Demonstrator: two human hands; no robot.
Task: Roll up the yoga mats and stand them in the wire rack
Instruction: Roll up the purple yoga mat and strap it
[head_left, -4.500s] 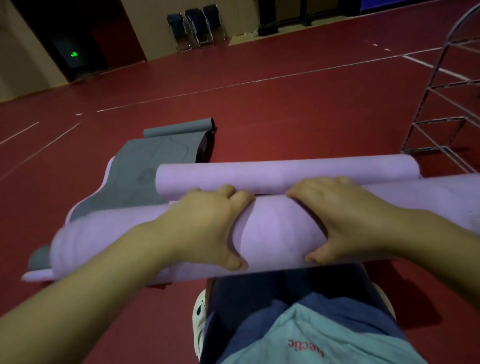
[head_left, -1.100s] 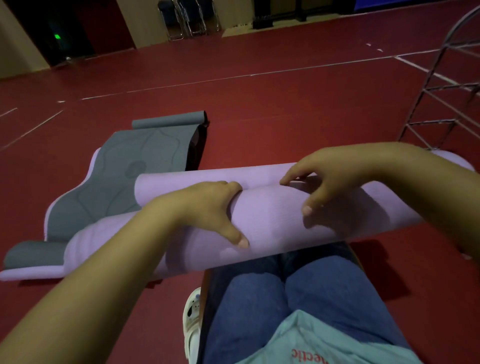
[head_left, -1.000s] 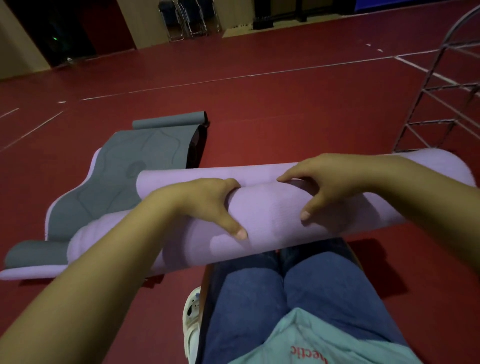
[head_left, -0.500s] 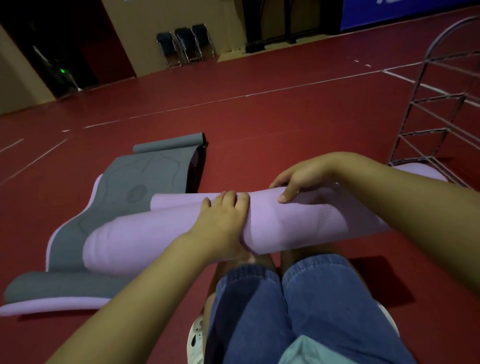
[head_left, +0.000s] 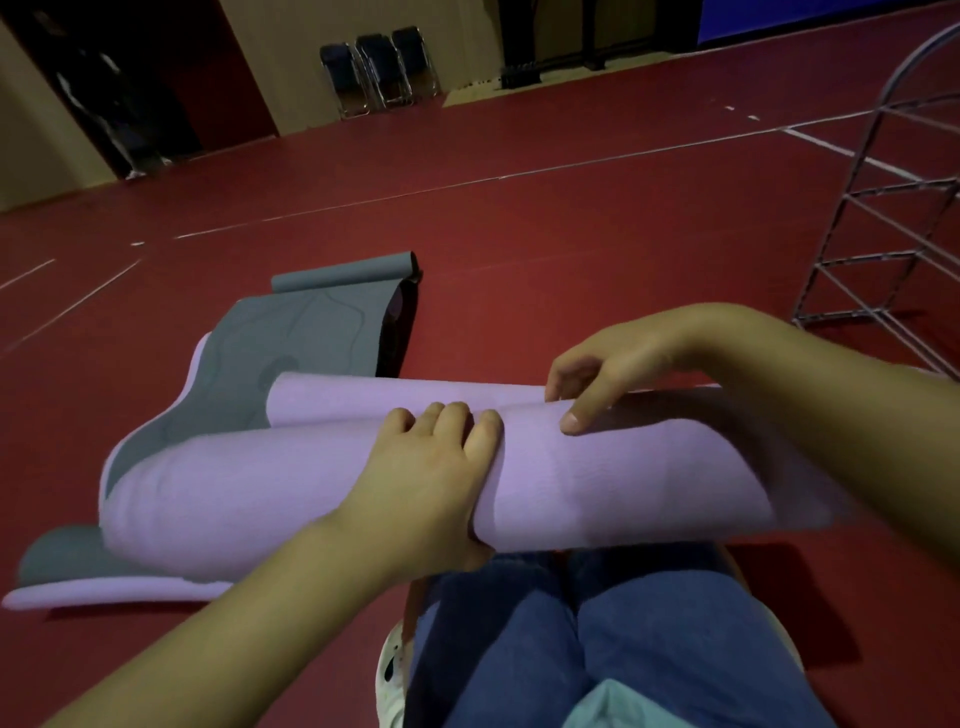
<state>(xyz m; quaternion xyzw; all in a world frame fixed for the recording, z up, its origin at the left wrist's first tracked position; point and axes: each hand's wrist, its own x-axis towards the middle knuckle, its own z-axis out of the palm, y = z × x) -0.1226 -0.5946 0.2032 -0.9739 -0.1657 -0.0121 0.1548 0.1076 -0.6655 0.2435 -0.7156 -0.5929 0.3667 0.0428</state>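
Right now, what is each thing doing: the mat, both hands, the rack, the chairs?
Purple mat: partly rolled, lying across the knees, tail still flat on the floor.
Left hand: grips the roll.
Right hand: pinches the roll's top.
Wire rack: standing, no mats seen in it.
Chairs: folded, by the wall.

Matt ribbed foam mat (head_left: 597, 483), metal-wire rack (head_left: 883, 223)

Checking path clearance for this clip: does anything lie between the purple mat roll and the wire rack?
Nothing visible does. The purple mat roll, gripped by the left hand and right hand, has only bare red floor between it and the wire rack.
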